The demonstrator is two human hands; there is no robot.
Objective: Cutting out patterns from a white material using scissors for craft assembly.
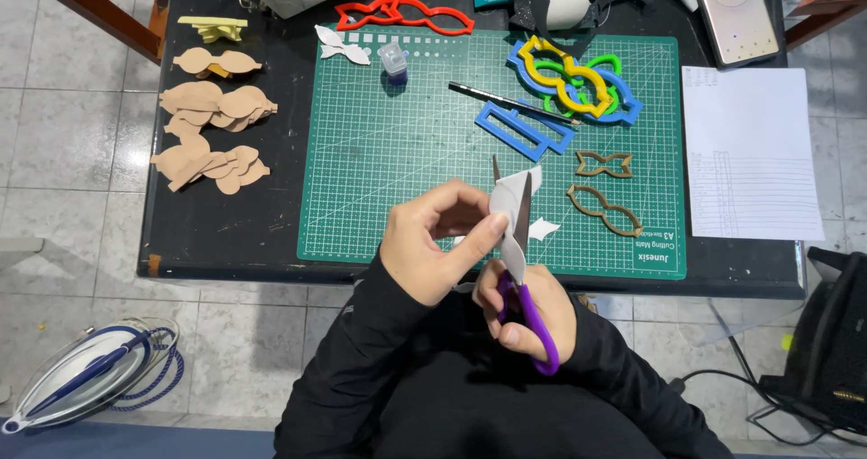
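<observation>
— What are the hands doing, just below the middle of the frame?

— The left hand point(433, 242) pinches a small white piece point(508, 208) between thumb and curled fingers, closed firmly on it. The right hand point(528, 310) is wrapped through the purple handles of the scissors point(522, 242), fingers shut around them; the blades run up along the white piece, nearly closed as far as I can tell.

— So the cutting is under way?

— It looks so. A small white offcut point(542, 229) lies on the green cutting mat point(406, 152), just right of the blades, and two finished white shapes point(342, 45) sit at the mat's upper left.

— And what else seems done?

— At the left of the frame, on the black table point(280, 206), stacks of tan cut shapes point(212, 134) lie in piles. I judge those finished, while the white ones are only started.

— Templates?

— Coloured outline templates point(569, 79) rest upper right on the mat, with a craft knife point(506, 102) beside them.
</observation>
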